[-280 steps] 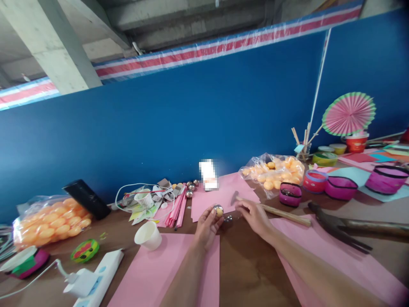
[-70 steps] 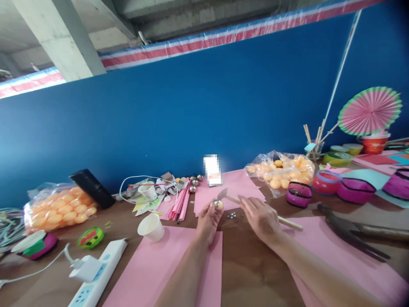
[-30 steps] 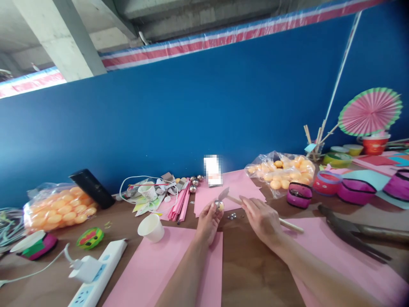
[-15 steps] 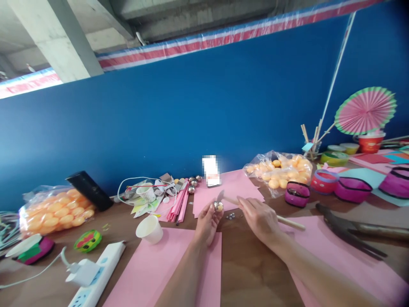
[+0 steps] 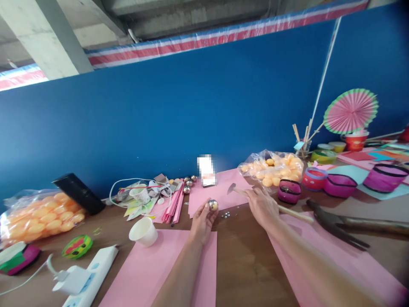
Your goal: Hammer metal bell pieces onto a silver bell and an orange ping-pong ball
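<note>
My left hand [image 5: 202, 219] is closed around a small ball [image 5: 213, 205], orange where bare and covered with shiny silver tacks elsewhere. My right hand [image 5: 262, 208] grips the wooden handle of a small hammer [image 5: 232, 188], whose head stands to the right of the ball, apart from it. Several loose silver tacks [image 5: 226, 215] lie on the table between my hands. Silver-covered balls [image 5: 187, 184] sit farther back on the left. A white paper cup [image 5: 143, 232] stands on pink paper [image 5: 153, 264] left of my left hand.
Bags of orange balls [image 5: 274, 169] lie at back right and far left. A large claw hammer [image 5: 335, 221] rests right of my right arm. Purple pouches [image 5: 340, 185] line the right side. A power strip [image 5: 92, 277] lies front left. A phone [image 5: 207, 170] leans near the blue partition [image 5: 159, 111].
The small hammer's head has moved away from the ball, to the right and up. My left hand still holds the ball. The whole view has shifted slightly.
</note>
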`<state>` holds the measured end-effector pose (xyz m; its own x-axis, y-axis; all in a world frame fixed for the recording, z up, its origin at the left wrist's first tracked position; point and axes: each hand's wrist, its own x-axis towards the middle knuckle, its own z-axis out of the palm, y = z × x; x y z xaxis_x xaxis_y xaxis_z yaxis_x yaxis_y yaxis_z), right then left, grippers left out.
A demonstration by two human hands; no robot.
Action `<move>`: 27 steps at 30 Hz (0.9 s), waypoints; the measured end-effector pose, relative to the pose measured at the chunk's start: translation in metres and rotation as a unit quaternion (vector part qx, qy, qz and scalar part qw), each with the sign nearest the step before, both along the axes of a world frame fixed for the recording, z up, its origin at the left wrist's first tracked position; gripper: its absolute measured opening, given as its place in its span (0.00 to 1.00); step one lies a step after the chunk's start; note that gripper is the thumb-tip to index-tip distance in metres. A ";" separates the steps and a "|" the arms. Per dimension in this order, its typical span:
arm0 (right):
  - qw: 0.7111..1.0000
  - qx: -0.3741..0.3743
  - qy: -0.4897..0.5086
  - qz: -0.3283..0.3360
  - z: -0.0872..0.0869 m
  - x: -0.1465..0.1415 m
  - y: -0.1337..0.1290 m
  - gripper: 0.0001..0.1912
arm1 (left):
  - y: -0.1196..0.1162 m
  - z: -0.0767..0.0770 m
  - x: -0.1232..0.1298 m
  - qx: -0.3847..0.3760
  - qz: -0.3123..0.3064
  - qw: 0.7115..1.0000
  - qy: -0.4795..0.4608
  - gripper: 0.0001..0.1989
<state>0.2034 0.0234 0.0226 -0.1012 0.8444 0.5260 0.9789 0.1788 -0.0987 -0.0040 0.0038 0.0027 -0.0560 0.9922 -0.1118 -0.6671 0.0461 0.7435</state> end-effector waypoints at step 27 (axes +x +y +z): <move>0.966 -0.061 0.120 0.220 -0.025 -0.009 0.013 0.07 | 0.000 0.000 -0.001 0.003 -0.013 1.000 0.000 0.14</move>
<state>0.1949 0.0364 -0.0023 -0.3513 0.8053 0.4776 0.7572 0.5444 -0.3610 -0.0049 0.0034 0.0024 -0.0299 0.9940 -0.1054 -0.6663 0.0588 0.7433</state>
